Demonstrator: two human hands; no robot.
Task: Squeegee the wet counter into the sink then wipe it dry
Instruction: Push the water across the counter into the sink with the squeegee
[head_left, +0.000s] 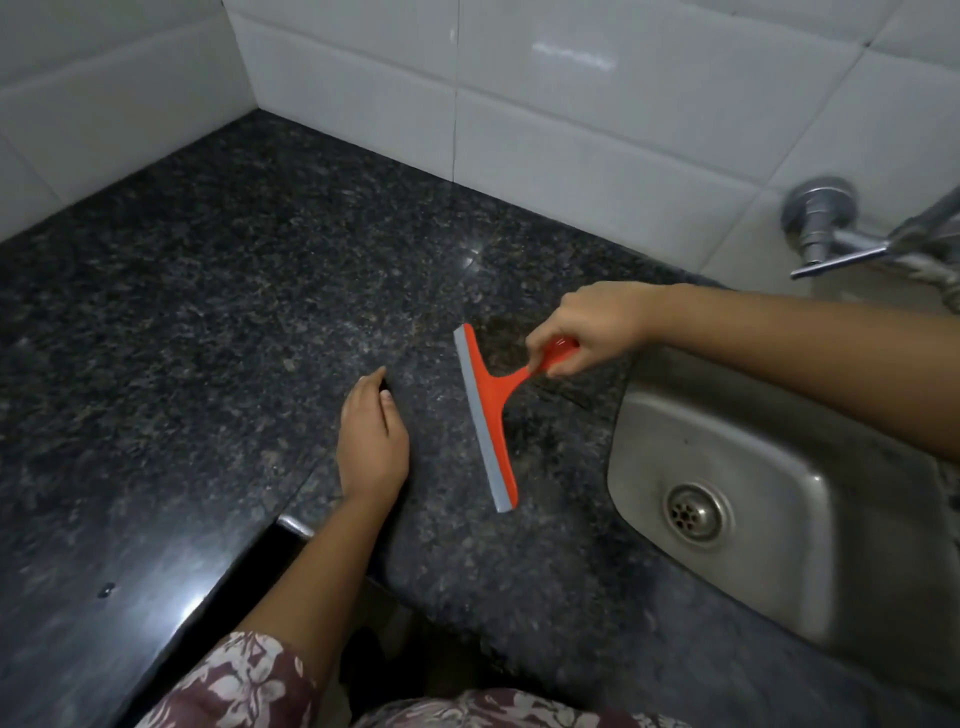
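While the right hand (584, 325) grips the orange squeegee (485, 415) by its handle, its blade lies on the dark counter (208, 291), beside the sink (769, 499). Just left of the blade, the left hand (371, 441) rests on the counter, fingers relaxed and holding nothing.

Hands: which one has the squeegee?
The right hand grips the orange squeegee by its handle. The left hand holds nothing and rests on the counter beside the blade, fingers straight.

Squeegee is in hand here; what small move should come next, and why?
Probably draw the squeegee rightward toward the sink: the right hand grips its handle, the blade lies on the counter just left of the basin, and the left hand rests clear of that path.
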